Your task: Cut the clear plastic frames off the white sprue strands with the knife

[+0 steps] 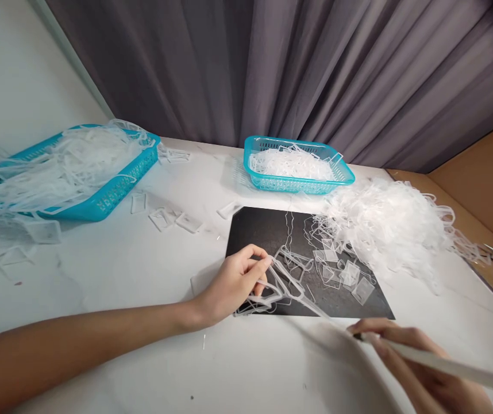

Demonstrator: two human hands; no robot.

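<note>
My left hand (240, 283) rests at the left edge of a black mat (268, 230), its fingers pinched on a tangle of clear plastic frame strips (287, 270). My right hand (419, 362) is at the lower right, closed around a thin white pen-like tool (445, 365) whose tip points toward the strips. Small clear square pieces (345, 276) lie on the mat just right of the strips.
A heap of white plastic offcuts (393, 227) covers the mat's right side. A small turquoise basket (343, 172) of scraps stands behind the mat; a larger one (112, 195) sits at the left. Loose clear squares (169, 218) dot the white table. A brown board (488, 190) borders the right.
</note>
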